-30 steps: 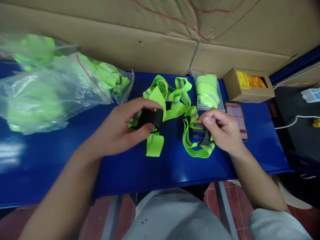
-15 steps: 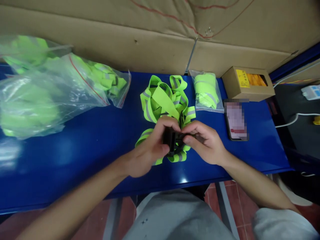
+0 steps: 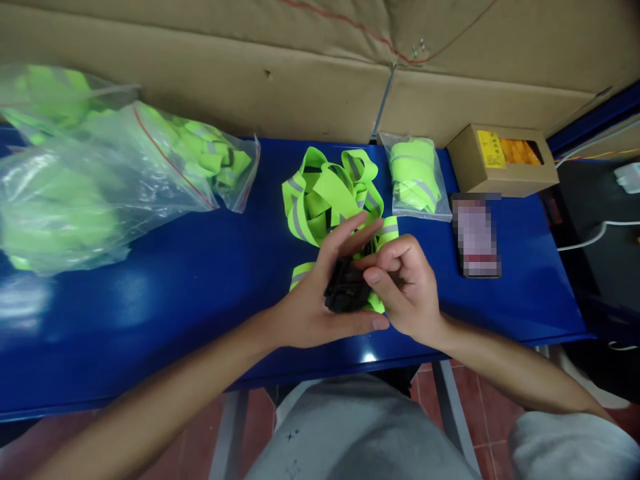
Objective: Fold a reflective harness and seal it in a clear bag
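Note:
A black plastic buckle (image 3: 346,285) sits against the palm side of my left hand (image 3: 320,303), between its thumb and fingers. The left thumb stretches below the buckle and the fingers reach above it. My right hand (image 3: 413,293) is closed in a pinch at the buckle's right edge; its fingertips partly cover what they grip. Beyond and beneath my hands lies a heap of neon-yellow webbing strap (image 3: 330,190) with grey reflective stripes. Parts of the strap near the buckle are hidden by my fingers.
Clear plastic bags (image 3: 100,187) of neon strap lie on the left of the blue table (image 3: 210,280). At the back right are a smaller bagged strap roll (image 3: 414,175), a cardboard box (image 3: 493,177) with orange contents, and a phone (image 3: 475,237). A cardboard-covered panel (image 3: 200,80) stands behind.
My left hand has opened out from its grip, its thumb moving right below the buckle and its fingers extending. The buckle has turned and lies flatter. My right hand stays pinched beside it.

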### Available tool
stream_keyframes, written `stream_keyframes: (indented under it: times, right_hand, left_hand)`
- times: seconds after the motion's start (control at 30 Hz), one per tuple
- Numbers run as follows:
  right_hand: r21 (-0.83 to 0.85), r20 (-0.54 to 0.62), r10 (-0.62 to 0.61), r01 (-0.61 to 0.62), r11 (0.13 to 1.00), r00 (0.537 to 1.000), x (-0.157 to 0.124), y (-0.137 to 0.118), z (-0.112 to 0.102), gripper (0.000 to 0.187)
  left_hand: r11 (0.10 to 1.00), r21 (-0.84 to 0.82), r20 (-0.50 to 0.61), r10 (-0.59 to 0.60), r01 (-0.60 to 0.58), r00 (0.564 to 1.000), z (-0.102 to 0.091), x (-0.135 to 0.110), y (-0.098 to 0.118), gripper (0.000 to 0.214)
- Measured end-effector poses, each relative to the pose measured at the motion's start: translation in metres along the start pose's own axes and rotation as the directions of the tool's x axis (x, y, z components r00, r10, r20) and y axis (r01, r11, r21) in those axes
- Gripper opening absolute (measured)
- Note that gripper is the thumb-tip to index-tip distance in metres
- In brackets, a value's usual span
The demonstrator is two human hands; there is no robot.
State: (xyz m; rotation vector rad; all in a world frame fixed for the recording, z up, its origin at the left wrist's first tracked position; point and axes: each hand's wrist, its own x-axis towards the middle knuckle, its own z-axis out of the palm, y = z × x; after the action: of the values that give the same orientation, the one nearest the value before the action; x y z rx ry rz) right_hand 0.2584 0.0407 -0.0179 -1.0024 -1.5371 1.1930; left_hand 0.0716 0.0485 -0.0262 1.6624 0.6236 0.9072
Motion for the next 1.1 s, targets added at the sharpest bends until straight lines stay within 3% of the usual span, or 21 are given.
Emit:
stream_keyframes:
  times: [0.2, 0.37, 0.5, 0.63, 0.83, 0.93, 1.03, 1.1]
  right_hand:
    - [0.012, -0.087, -0.12, 0.121, 0.993, 0.989, -0.001, 0.003, 0.014, 0.018]
    - [-0.061, -0.167, -0.266, 0.26, 0.964, 0.949, 0.0, 0.013, 0.016, 0.016]
    - [-0.111, -0.018, -0.359, 0.355, 0.928, 0.933, 0.002, 0.008, 0.003, 0.022]
    - [-0.117, 0.167, -0.4, 0.421, 0.899, 0.901, 0.006, 0.002, -0.004, 0.044]
    - [-0.05, 0.218, -0.328, 0.346, 0.937, 0.919, 0.012, 0.004, -0.013, 0.068]
    - [-0.106, 0.319, -0.266, 0.313, 0.944, 0.91, 0.016, -0.005, -0.022, 0.065]
    - [-0.25, 0.385, -0.255, 0.366, 0.896, 0.887, 0.017, -0.015, -0.027, 0.053]
    - [-0.327, 0.439, -0.259, 0.421, 0.846, 0.86, 0.017, -0.017, -0.028, 0.046]
  left_hand:
    - [0.99, -0.11, -0.11, 0.072, -0.084, 0.991, 0.01, 0.003, -0.01, 0.08]
    - [0.965, -0.258, -0.116, 0.024, -0.053, 0.993, 0.01, 0.005, -0.004, 0.06]
    - [0.97, -0.236, -0.101, 0.041, -0.064, 0.994, 0.0, 0.002, 0.009, 0.05]
    - [0.987, -0.133, -0.18, 0.06, -0.085, 0.982, -0.013, -0.002, 0.016, 0.041]
    - [0.99, -0.063, -0.249, 0.109, -0.129, 0.962, -0.039, 0.0, 0.023, 0.015]
    - [0.971, -0.163, -0.23, 0.136, -0.175, 0.964, -0.051, 0.004, 0.037, 0.008]
    - [0.927, -0.305, -0.207, 0.16, -0.219, 0.965, -0.059, 0.002, 0.051, 0.01]
    - [0.912, -0.351, -0.296, 0.109, -0.214, 0.949, -0.068, -0.005, 0.054, 0.015]
